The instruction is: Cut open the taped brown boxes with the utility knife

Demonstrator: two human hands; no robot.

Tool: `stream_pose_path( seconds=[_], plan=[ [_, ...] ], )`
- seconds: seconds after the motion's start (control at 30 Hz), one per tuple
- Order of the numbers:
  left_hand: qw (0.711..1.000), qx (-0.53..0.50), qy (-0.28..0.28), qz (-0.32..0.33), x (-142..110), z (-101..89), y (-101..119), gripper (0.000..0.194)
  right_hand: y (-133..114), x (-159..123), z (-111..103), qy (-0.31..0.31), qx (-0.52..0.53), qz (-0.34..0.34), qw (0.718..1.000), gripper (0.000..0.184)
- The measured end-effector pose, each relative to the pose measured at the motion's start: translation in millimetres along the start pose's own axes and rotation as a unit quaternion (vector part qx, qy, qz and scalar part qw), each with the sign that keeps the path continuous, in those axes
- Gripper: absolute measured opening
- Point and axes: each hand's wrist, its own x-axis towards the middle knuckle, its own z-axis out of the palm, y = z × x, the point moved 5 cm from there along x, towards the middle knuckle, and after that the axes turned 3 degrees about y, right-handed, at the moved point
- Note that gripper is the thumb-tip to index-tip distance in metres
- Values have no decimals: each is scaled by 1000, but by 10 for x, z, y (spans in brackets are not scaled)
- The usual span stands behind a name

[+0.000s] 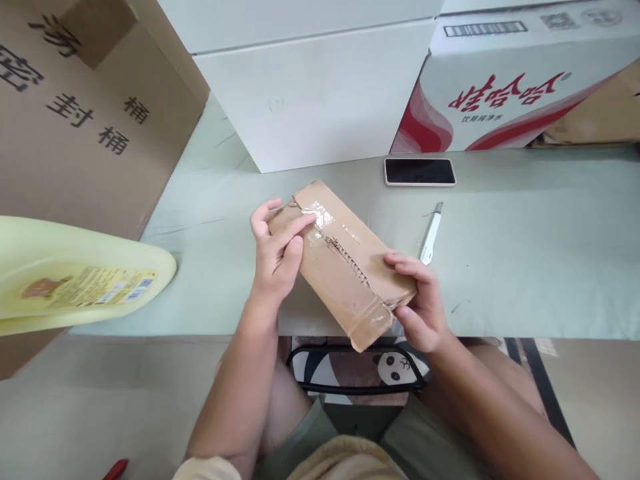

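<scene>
Between my two hands is a small brown cardboard box (345,267), tilted above the near edge of the table. Its middle seam is torn, with corrugation showing, and clear tape clings to both ends. My left hand (275,250) grips the upper left end, its index finger lying on the tape. My right hand (420,303) clasps the lower right end, fingers on top and thumb at the end edge. A white utility knife (431,233) lies on the table to the right of the box, touched by neither hand.
A phone (420,172) lies behind the knife. White cartons (320,100) and a red-and-white water carton (500,87) stand at the back. On the left are a large brown carton (100,133) and a yellow bottle (85,273). The pale green table (525,267) ends near my lap.
</scene>
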Motion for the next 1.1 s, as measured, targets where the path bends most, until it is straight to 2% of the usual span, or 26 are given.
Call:
stream_pose_path(
  seconds=[0.23,0.57,0.73,1.1],
  plan=[
    [999,46,7,7,-35,-30,29,53,44,-42,15,12,50,8,999,47],
    [999,51,7,14,-27,-52,16,51,41,-43,-7,-7,44,17,999,43],
    [999,23,6,22,-42,-61,46,42,41,-32,-4,-10,31,22,999,40],
    [997,66,-27,20,-75,-96,77,47,-2,24,-5,-50,45,19,998,42]
  ],
)
